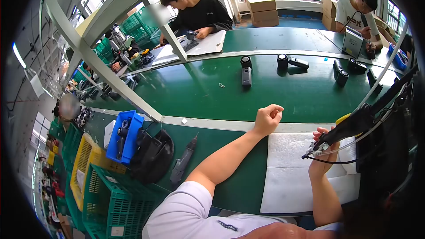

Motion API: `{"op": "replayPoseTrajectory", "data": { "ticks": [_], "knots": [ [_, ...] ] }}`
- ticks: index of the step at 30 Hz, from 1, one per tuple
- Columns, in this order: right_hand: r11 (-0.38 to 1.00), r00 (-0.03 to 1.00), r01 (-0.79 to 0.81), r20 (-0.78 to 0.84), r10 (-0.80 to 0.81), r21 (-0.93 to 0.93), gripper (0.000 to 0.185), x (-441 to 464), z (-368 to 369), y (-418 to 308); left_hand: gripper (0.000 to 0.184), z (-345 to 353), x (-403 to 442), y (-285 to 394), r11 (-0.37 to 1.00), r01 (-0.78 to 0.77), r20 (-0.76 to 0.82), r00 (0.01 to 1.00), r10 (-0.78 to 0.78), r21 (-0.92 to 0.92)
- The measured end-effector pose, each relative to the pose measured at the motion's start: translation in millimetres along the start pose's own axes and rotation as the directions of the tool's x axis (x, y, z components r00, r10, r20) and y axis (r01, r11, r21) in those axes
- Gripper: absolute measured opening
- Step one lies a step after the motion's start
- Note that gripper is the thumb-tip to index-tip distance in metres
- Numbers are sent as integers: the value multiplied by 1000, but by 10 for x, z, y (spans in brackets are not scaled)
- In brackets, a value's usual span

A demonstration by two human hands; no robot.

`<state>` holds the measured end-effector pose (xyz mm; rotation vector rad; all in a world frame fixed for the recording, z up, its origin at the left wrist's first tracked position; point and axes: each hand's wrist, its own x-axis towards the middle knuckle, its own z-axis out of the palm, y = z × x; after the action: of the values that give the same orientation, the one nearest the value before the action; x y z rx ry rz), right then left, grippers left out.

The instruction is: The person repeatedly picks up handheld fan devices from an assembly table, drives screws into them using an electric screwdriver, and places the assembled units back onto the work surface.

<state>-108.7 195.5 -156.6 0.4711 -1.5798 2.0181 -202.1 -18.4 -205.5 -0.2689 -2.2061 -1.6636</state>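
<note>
Here, left hand (268,119) near rail (221,125)

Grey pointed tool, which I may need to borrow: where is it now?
In the head view, the grey pointed tool lies left of centre on the green bench, between the black mesh item and the left arm.

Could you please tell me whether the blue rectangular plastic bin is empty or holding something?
Holding something: dark parts show inside the blue rectangular plastic bin through its open top.
</note>
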Motion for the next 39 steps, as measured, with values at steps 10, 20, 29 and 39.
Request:
{"op": "replayPoseTrajectory", "data": {
  "ticks": [10,20,29,39],
  "knots": [
    [1000,999,-22,-47,23,17,52,0,12,6,9,-8,0,-30,1000,18,-5,1000,-17,9],
    [1000,999,-29,-25,29,5,55,-21,2,46,9,-34,0,6,999,39,-8,999,-38,21],
    [999,999,-32,-13,32,31,57,-25,1,87,9,-36,1,-37,999,43,-2,999,-43,24],
    [998,999,25,32,-26,56,48,-23,-36,80,10,40,19,-130,996,86,30,996,-86,-23]
  ]
}}
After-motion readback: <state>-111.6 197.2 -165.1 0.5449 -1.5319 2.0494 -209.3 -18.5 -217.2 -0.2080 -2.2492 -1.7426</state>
